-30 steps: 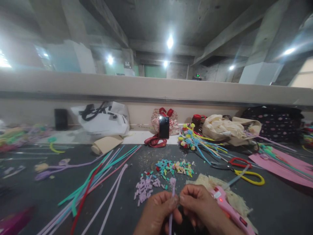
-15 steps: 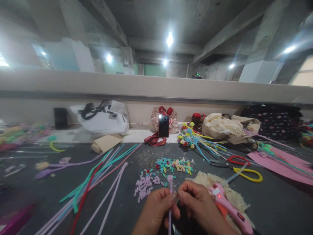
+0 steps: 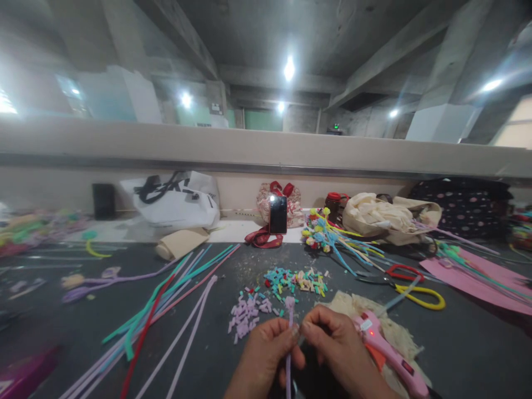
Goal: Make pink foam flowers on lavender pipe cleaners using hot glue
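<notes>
Upright in my left hand (image 3: 272, 350) is a lilac pipe cleaner (image 3: 290, 363), pinched between thumb and fingers, with a small fuzzy knob at its top. My right hand (image 3: 334, 346) is closed in a pinch right beside it, its fingertips close to my left thumb. Whatever those fingertips hold is too small to make out. Just beyond my left hand lies a heap of short lilac pieces (image 3: 245, 317), and behind it a pile of mixed-colour cut pieces (image 3: 293, 281). A pink glue gun (image 3: 393, 352) with a lit red light rests on a crumpled beige cloth (image 3: 399, 327) to the right.
Long pipe cleaners (image 3: 166, 310) spread across the left side. Red-and-yellow-handled scissors (image 3: 409, 285) lie at the right, near a bundle of pipe-cleaner flowers (image 3: 322, 233) and a pink sheet (image 3: 490, 277). A phone (image 3: 278, 215) stands at the back, near a white bag (image 3: 178, 202).
Almost nothing differs. Both hands keep their places around the lilac pipe cleaner, with only a tiny shift of the fingers.
</notes>
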Tool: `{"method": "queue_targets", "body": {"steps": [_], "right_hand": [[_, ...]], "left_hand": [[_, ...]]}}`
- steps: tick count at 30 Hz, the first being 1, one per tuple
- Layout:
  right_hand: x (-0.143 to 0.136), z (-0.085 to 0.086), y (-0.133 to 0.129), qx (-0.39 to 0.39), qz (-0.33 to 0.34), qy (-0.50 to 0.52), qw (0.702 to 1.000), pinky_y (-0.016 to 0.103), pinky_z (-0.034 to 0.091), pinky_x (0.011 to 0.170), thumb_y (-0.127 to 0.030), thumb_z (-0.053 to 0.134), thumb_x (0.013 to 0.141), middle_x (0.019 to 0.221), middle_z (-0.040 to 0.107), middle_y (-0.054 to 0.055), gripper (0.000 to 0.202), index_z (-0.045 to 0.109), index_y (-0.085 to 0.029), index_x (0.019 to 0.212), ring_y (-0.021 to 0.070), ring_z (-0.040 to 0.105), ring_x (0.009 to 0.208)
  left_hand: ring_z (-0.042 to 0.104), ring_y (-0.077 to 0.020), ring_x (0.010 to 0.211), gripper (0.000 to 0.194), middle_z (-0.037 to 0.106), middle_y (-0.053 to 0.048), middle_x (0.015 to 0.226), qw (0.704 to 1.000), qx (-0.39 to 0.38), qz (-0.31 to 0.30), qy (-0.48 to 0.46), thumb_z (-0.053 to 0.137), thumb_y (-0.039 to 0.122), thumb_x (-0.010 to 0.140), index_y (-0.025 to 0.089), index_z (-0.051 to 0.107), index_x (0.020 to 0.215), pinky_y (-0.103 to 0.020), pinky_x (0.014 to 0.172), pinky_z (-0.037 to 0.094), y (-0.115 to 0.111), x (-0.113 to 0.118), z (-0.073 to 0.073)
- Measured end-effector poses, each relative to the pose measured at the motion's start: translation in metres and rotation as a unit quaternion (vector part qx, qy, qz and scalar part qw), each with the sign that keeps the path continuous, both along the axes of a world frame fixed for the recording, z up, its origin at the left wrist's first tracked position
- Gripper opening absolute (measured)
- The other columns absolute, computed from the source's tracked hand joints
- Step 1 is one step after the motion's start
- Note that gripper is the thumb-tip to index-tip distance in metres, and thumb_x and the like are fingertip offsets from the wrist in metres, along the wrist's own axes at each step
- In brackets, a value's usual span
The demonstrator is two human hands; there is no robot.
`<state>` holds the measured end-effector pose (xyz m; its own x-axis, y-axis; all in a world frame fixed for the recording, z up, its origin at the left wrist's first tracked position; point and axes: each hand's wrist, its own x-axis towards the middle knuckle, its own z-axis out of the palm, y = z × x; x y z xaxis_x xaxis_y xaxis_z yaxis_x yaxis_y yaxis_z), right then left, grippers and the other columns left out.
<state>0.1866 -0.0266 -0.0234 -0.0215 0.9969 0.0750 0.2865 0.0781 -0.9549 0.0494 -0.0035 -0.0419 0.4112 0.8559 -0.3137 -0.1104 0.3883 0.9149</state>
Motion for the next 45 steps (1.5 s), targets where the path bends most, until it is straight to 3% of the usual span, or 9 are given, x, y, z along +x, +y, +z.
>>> {"method": "queue_targets", "body": {"steps": [3,7,14,20,24,28,31,37,45], "right_hand": [[0.005,-0.001,0.003,-0.006,0.0,0.006,1.0,0.016,0.028,0.038,-0.032,0.053,0.074,0.046,0.042,-0.006,0.023,0.054,-0.014,0.06,0.0062,0.038,0.04],[0.014,-0.001,0.006,0.046,0.005,0.005,0.999,0.018,0.034,0.042,-0.026,0.055,0.071,0.055,0.051,-0.004,0.011,0.06,-0.016,0.07,0.0086,0.045,0.045],[0.015,0.008,0.001,0.183,0.073,-0.139,0.97,0.021,0.038,0.058,-0.011,0.054,0.072,0.066,0.057,-0.001,0.01,0.059,-0.018,0.068,0.0119,0.053,0.062],[0.016,0.01,0.0,0.174,0.049,-0.158,0.971,0.02,0.036,0.054,-0.01,0.053,0.072,0.061,0.053,-0.003,0.011,0.055,-0.017,0.064,0.0106,0.049,0.057],[0.026,0.021,0.005,0.144,0.022,-0.131,0.981,0.02,0.036,0.052,-0.014,0.053,0.073,0.06,0.052,-0.003,0.011,0.056,-0.017,0.063,0.0104,0.048,0.055],[0.034,0.038,0.014,0.159,0.072,-0.152,0.973,0.02,0.036,0.051,-0.015,0.053,0.074,0.063,0.053,-0.002,0.011,0.057,-0.016,0.064,0.0101,0.048,0.055],[0.035,0.047,0.019,0.188,0.12,-0.184,0.957,0.019,0.036,0.054,-0.012,0.053,0.074,0.061,0.053,-0.002,0.013,0.056,-0.016,0.063,0.0102,0.048,0.058],[0.036,0.04,0.021,0.189,0.153,-0.209,0.947,0.021,0.038,0.059,-0.012,0.052,0.076,0.065,0.056,-0.001,0.012,0.055,-0.017,0.066,0.0108,0.051,0.062],[0.044,0.036,0.018,0.201,0.185,-0.239,0.932,0.024,0.041,0.063,-0.021,0.05,0.081,0.072,0.059,0.002,0.012,0.057,-0.019,0.071,0.0135,0.054,0.069]], "left_hand": [[0.031,-0.002,0.023,0.037,0.055,0.002,0.038,1.0,-0.013,-0.008,-0.025,0.06,0.051,0.058,0.015,0.049,0.054,-0.016,0.028,0.016,0.0,-0.001,0.001],[0.031,-0.0016,0.024,0.036,0.054,0.001,0.037,0.998,-0.043,-0.018,-0.053,0.061,0.047,0.059,0.014,0.049,0.05,-0.015,0.028,0.016,0.0,-0.003,0.002],[0.031,-0.0017,0.025,0.038,0.055,0.0,0.04,0.994,-0.05,-0.064,-0.067,0.059,0.048,0.062,0.013,0.052,0.05,-0.016,0.028,0.015,0.0,-0.005,-0.004],[0.028,-0.0019,0.021,0.036,0.054,0.001,0.034,0.995,-0.051,-0.077,-0.049,0.06,0.048,0.06,0.013,0.053,0.054,-0.015,0.025,0.013,0.0,-0.006,0.0],[0.038,-0.0059,0.023,0.035,0.054,0.003,0.033,0.994,-0.07,-0.074,-0.037,0.06,0.048,0.059,0.015,0.057,0.069,-0.014,0.024,0.016,0.001,-0.007,0.004],[0.036,-0.0057,0.02,0.033,0.05,0.004,0.027,0.992,-0.083,-0.095,-0.014,0.056,0.046,0.062,0.014,0.058,0.068,-0.013,0.024,0.015,0.0,-0.007,0.009],[0.032,-0.004,0.02,0.028,0.046,0.005,0.025,0.994,-0.075,-0.076,-0.001,0.053,0.041,0.066,0.013,0.059,0.066,-0.012,0.026,0.016,-0.005,-0.007,0.015],[0.03,-0.0035,0.02,0.023,0.044,0.006,0.024,0.994,-0.09,-0.054,0.038,0.044,0.031,0.069,0.014,0.059,0.063,-0.012,0.028,0.016,-0.009,-0.008,0.021],[0.029,-0.0065,0.016,0.023,0.045,0.003,0.021,0.987,-0.07,-0.135,0.049,0.044,0.035,0.059,0.016,0.057,0.055,-0.016,0.027,0.018,0.0,-0.005,0.016]]}}
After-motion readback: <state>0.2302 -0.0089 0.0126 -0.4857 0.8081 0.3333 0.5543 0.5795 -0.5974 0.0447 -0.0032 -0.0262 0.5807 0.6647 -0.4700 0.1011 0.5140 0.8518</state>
